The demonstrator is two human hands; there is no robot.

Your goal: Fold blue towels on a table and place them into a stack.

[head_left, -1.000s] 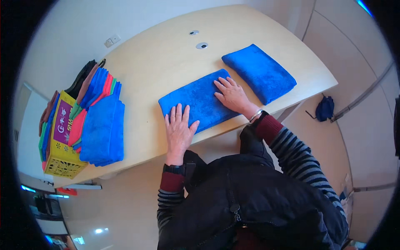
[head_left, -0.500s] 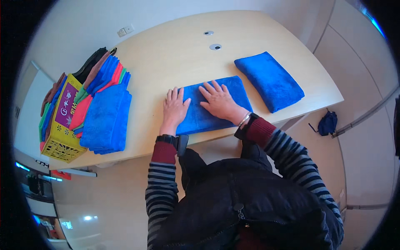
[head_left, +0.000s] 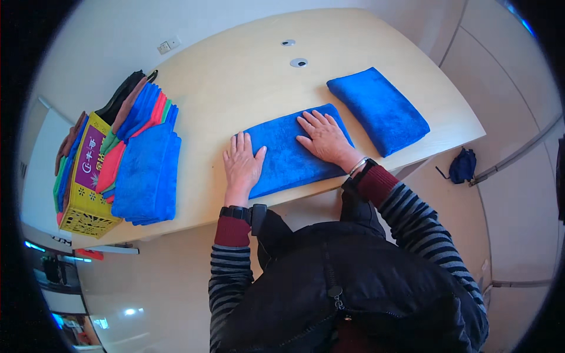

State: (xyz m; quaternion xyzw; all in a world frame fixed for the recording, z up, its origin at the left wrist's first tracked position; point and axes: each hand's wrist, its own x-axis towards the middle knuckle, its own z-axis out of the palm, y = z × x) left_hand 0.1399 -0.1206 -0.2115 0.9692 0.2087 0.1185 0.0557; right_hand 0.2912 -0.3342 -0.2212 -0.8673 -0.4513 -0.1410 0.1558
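Note:
A folded blue towel (head_left: pixel 282 154) lies flat near the front edge of the table, under both my hands. At its left edge my left hand (head_left: pixel 242 165) rests with fingers stretched out, partly on the cloth. My right hand (head_left: pixel 327 140) lies flat on the right part of the same towel, fingers spread and thumb apart. Neither hand grips anything. To the right, a second folded blue towel (head_left: pixel 379 110) sits at a slant, apart from the first and untouched.
On the left of the pale wooden table (head_left: pixel 235 76) stands a yellow basket (head_left: pixel 88 215) stuffed with coloured cloths. A stack of blue towels (head_left: pixel 144 176) leans against it. Two round cable grommets (head_left: pixel 299 63) sit farther back. A dark blue bag (head_left: pixel 462 166) lies on the floor at right.
My right hand has slid right across the towel, and my left hand has shifted slightly left to its edge, so the hands are farther apart. The view has tilted a little.

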